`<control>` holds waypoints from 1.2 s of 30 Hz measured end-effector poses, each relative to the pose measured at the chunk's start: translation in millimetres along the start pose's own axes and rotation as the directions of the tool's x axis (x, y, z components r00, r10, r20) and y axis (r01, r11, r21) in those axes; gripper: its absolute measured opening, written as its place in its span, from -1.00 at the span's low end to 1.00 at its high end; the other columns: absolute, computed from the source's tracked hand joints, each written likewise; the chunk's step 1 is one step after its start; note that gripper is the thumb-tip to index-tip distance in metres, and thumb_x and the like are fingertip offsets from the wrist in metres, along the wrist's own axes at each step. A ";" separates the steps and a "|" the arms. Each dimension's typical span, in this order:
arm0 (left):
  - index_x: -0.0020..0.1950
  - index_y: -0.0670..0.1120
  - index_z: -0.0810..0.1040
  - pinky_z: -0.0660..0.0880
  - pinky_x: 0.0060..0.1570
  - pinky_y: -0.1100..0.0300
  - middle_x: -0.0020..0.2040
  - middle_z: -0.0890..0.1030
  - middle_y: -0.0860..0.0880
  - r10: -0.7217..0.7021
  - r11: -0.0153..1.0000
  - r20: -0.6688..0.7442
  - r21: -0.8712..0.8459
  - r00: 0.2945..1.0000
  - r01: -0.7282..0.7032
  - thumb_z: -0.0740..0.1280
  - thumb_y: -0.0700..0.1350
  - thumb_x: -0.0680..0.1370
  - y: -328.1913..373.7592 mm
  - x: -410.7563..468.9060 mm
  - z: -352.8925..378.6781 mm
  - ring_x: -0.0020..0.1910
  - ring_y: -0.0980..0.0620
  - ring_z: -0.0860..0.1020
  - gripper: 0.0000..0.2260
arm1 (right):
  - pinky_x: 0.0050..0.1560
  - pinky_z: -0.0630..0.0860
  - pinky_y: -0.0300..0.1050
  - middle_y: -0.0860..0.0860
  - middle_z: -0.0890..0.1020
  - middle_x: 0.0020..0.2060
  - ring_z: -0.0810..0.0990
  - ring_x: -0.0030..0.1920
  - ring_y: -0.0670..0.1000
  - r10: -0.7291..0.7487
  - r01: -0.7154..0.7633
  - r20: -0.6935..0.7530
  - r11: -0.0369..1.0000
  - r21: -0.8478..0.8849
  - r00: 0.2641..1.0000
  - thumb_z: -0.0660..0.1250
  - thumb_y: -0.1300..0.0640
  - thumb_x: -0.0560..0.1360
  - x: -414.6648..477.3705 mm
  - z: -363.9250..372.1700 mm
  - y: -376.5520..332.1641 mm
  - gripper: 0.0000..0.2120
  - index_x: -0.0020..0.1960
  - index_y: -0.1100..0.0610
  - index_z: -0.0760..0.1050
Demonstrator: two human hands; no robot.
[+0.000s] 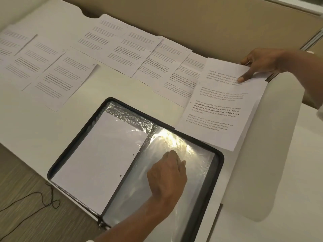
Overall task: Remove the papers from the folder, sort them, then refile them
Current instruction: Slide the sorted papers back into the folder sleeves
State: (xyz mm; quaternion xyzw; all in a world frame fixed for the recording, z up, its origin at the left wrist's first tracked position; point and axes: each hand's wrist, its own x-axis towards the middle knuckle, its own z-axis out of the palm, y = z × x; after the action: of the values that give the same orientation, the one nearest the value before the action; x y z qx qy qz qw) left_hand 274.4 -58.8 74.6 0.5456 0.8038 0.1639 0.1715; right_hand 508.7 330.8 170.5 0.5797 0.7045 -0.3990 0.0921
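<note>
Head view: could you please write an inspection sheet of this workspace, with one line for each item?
Surface: white table; wood-grain strip at lower left.
Job's things: open folder with a black rim; blank punched sheet in its left side; clear sleeve on its right side; printed sheet; printed pages spread in rows.
Clutter: nothing seen.
Hands: left hand rests curled on the clear sleeve, grip unclear; right hand pinches the printed sheet's top corner.
Cables: thin dark cord on the wood-grain strip.
Surroundings: beige partition behind the table; metal rail at upper right.
</note>
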 end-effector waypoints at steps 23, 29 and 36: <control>-0.33 -0.04 0.54 0.41 -0.43 0.17 -0.43 0.50 0.01 0.407 0.870 0.097 0.262 0.908 -0.418 0.55 -0.09 0.44 8.3 2.5 22.2 -0.48 0.05 0.42 -0.77 | 0.10 0.69 0.07 0.14 0.77 0.01 0.76 0.00 0.18 -0.024 0.012 0.124 0.995 0.098 0.992 0.70 0.23 0.30 83.6 63.1 -59.8 -0.58 0.11 0.13 0.69; -0.29 -0.06 0.61 0.52 -0.41 0.11 -0.39 0.57 -0.03 0.428 0.839 0.177 0.288 0.887 -0.462 0.58 -0.01 0.45 11.3 2.2 26.4 -0.45 0.00 0.52 -0.78 | 0.22 0.65 0.03 0.09 0.78 0.02 0.77 0.04 0.07 0.057 -0.088 0.103 0.937 0.338 0.993 0.67 0.26 0.34 79.9 65.0 -47.6 -0.61 0.14 0.20 0.71; -0.32 -0.05 0.56 0.43 -0.46 0.12 -0.42 0.52 -0.01 0.442 0.840 0.146 0.279 0.885 -0.466 0.56 -0.06 0.42 20.3 4.5 22.9 -0.48 0.01 0.46 -0.78 | -0.07 0.73 -0.03 0.12 0.78 0.01 0.78 -0.05 0.08 0.246 -0.217 0.035 0.768 0.602 0.969 0.68 0.28 0.30 69.0 79.2 -31.0 -0.53 0.18 0.21 0.68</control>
State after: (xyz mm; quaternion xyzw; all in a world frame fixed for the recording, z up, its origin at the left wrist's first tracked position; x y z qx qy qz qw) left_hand 299.9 -45.8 62.9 0.7461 0.6599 0.0522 0.0714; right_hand 433.4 328.8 91.1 0.6700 0.4663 -0.5740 -0.0645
